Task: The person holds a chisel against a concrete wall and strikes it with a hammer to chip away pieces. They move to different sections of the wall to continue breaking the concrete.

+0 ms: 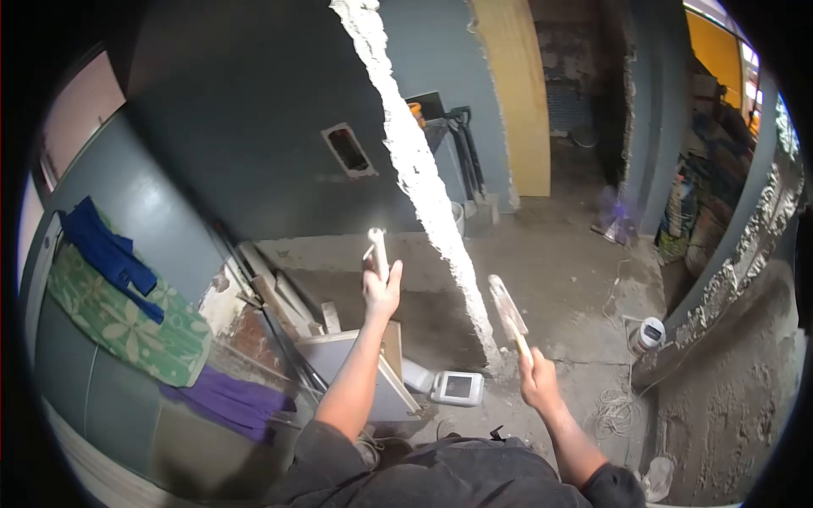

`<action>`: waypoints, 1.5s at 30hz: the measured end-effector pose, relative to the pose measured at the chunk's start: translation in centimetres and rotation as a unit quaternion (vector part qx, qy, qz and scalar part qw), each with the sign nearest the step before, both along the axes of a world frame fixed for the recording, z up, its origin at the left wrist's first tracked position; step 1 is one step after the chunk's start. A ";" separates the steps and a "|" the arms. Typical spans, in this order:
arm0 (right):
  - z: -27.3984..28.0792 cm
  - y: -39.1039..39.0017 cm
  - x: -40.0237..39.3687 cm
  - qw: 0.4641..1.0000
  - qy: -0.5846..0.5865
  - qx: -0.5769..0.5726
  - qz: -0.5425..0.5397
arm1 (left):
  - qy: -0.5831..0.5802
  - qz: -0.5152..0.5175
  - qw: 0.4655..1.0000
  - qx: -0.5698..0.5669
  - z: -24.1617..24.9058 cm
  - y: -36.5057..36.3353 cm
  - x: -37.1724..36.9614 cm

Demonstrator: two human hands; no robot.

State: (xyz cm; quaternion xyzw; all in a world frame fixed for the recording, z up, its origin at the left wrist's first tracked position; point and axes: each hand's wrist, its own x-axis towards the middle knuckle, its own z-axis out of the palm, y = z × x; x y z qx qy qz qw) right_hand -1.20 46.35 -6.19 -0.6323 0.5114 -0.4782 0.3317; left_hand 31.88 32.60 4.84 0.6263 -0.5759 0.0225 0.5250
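Note:
My left hand (381,292) is raised left of the white plastered wall edge (419,173), its fingers closed round a pale, narrow tool (378,245) with a short side piece. What kind of tool it is, I cannot tell. Lower down and right of the edge, my right hand (539,378) grips the handle of a trowel (508,311), whose smeared blade points up and away from me. Neither tool visibly touches the plaster.
Boards (284,292) lean at the left, near a green patterned cloth (127,313). A white box-shaped device (458,388) lies on the floor. Coiled cable (616,413) and a white container (649,334) are at the right. Shovels (466,148) stand behind.

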 end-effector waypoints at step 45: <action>-6.2 5.1 14.4 0.959 -0.140 0.068 -0.236 | -0.098 -0.465 0.876 0.080 -2.7 -2.0 5.5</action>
